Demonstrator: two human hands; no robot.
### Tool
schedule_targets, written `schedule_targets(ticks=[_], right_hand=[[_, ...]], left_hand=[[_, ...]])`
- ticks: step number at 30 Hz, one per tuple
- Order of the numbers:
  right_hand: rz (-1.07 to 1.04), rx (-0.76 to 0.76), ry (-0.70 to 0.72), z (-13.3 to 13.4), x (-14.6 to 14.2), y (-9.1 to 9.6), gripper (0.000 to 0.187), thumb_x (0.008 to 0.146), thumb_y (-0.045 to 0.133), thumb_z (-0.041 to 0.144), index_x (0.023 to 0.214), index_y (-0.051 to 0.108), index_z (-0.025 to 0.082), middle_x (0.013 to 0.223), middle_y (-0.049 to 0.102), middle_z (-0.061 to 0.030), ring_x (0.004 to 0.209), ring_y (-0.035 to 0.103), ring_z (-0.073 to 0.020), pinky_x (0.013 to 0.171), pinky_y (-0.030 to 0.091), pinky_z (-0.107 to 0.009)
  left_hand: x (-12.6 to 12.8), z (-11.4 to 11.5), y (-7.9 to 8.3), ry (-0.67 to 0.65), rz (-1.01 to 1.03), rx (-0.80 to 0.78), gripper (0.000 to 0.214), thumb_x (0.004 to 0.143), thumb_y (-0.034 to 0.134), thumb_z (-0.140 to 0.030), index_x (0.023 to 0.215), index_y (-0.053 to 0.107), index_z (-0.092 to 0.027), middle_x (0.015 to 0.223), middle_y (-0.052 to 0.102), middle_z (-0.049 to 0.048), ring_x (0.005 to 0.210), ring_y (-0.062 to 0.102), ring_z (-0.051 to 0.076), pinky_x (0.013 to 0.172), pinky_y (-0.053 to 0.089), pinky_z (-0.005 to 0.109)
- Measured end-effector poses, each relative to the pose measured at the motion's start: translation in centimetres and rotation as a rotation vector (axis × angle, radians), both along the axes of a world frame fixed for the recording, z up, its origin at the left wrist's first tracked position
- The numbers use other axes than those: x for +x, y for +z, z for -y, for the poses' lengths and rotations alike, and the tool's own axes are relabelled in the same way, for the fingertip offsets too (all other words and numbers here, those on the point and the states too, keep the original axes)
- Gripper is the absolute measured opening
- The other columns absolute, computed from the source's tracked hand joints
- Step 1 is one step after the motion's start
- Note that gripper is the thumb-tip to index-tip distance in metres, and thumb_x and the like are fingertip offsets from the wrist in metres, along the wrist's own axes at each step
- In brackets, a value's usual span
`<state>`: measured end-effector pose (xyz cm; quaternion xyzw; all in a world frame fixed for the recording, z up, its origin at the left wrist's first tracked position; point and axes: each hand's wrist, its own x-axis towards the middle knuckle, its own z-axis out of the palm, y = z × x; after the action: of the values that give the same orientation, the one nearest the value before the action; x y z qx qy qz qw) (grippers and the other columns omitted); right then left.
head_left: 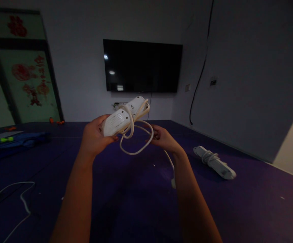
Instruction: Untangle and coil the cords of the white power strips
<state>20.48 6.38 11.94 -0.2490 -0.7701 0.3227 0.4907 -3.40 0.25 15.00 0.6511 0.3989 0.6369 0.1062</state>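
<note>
Head view: over a purple surface [136, 199], in front of a wall-mounted television [142, 65], a white power strip [114, 122] is held up, while a second strip [221, 167] lies cord-wrapped to the right. The left hand [94, 135], partly open, grips the first one's near end; the right hand [165, 138], fingers curled nearly closed, holds its looped cord [132, 154], with the plug end [173, 183] beside that forearm [188, 182].

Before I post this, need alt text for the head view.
A left hand holds up a white power strip as the right hand's fingers grip its looped cord, above a purple surface. A second strip lies to the right, and a dark TV is on the wall ahead.
</note>
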Motion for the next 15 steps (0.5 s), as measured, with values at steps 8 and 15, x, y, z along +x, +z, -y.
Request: schedule_targets(ticks=[8,15], right_hand=[[-0.142,-0.032,0.116,0.5,0.7,0.7,0.056,0.073,0.051,0.05,0.117,0.057,0.016,0.07,0.054,-0.0003,0.044,0.023,-0.0047,0.04,0.015,-0.021],[-0.222,-0.055,0.081,1.6,0.1,1.2,0.057,0.072,0.051,0.057,0.109,0.062,0.015,0.063,0.049,0.0015,0.043,0.022,-0.0042,0.04,0.012,-0.022]], left_hand=[[0.2,-0.2,0.0,0.124,0.009,0.006,0.062,0.044,0.075,-0.015,0.105,0.062,-0.017,0.096,0.067,0.0046,0.088,0.062,0.024,0.077,0.051,0.036],[-0.6,-0.1,-0.1,0.414,-0.243,-0.006,0.06,0.049,0.073,-0.023,0.108,0.061,-0.021,0.096,0.067,0.0065,0.085,0.061,0.025,0.074,0.048,0.038]])
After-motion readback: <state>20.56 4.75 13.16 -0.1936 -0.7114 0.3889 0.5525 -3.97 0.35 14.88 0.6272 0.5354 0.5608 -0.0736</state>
